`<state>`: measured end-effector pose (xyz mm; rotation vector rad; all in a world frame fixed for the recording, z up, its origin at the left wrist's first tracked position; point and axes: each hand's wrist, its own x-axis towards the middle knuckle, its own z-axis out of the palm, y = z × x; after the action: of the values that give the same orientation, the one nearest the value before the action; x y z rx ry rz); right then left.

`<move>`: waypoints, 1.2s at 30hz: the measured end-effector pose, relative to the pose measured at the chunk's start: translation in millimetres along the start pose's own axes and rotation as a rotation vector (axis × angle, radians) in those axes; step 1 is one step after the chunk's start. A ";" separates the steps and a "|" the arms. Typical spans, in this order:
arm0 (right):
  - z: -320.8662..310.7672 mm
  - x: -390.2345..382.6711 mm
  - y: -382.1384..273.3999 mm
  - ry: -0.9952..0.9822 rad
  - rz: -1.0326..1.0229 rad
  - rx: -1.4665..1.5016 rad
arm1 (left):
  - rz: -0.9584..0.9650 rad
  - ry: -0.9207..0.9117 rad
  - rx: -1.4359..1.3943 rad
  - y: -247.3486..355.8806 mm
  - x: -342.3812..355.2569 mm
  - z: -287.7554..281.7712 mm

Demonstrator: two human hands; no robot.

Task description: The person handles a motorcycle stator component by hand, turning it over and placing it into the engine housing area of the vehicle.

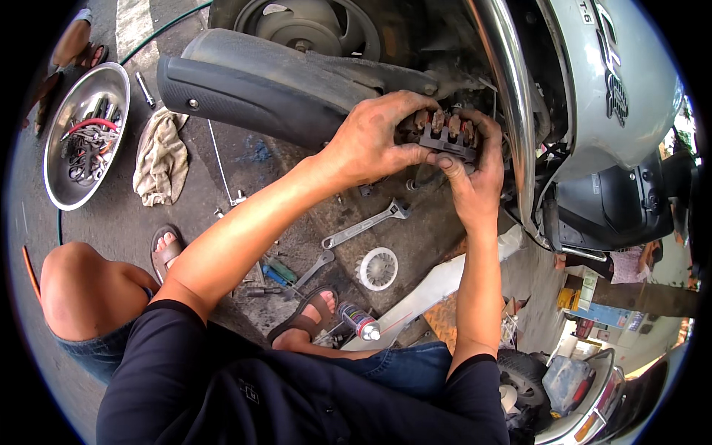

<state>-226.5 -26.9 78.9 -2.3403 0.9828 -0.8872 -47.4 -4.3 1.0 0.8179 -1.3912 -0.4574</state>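
Block (448,146), seemingly between both grips (371,137) (478,185).

Scooter (630,89) stood at upper right. Its muffler (252,96) extended leftward, with a wheel (297,26) behind it. A toothed block (447,142) sat between the left hand (374,137) and right hand (477,182), both touching it, near the muffler's right end. At far left, a bowl (90,81) stood on the ground, hand tools (90,152) inside it. A rag (161,157) lay just right of the bowl. An adjustable wrench (367,225) lay on the ground, below and left of the block; a fan wheel (378,268) lay below that wrench. Farther left lay screwdrivers (280,271). A spray can (358,320) was just right of the right sandal (300,319), below the fan wheel.
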 end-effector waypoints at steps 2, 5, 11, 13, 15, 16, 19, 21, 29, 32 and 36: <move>1.9 5.1 -7.2 -0.020 0.007 -0.112 | -0.025 0.026 -0.013 -0.3 1.8 -1.0; 2.9 8.4 -9.4 -0.015 0.015 -0.164 | -0.082 -0.033 -0.037 3.6 5.7 -5.5; 9.4 9.4 -10.5 0.019 0.005 -0.088 | -0.094 -0.036 -0.027 2.7 3.7 -3.2; 12.9 9.6 -10.0 0.023 0.023 -0.076 | -0.102 -0.024 -0.025 0.9 1.5 -2.9; 14.9 7.4 -7.8 0.035 0.026 -0.008 | -0.019 0.026 0.011 -0.5 0.1 -1.7; 14.9 6.7 -6.5 0.034 0.025 -0.008 | -0.019 0.027 0.012 -0.8 -0.5 -1.9; 16.3 5.1 -6.0 0.024 0.005 -0.027 | -0.003 0.028 0.012 -0.8 -3.1 -4.7; 17.9 5.1 -7.5 0.028 -0.009 -0.042 | -0.015 0.019 0.015 -1.0 -4.5 -7.0; 22.1 17.5 -8.9 0.017 0.103 -0.004 | -0.308 -0.005 -0.158 3.1 0.2 -14.2; 8.4 26.6 7.4 -0.006 0.027 0.220 | -0.477 -0.071 -0.339 5.0 12.4 -20.0; -1.8 28.9 13.2 0.050 -0.011 0.233 | -0.578 -0.072 -0.432 7.9 20.1 -18.1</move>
<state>-218.3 -57.2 83.2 -2.1392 0.8375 -1.0115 -28.0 -9.3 20.9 0.8384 -1.0455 -1.1983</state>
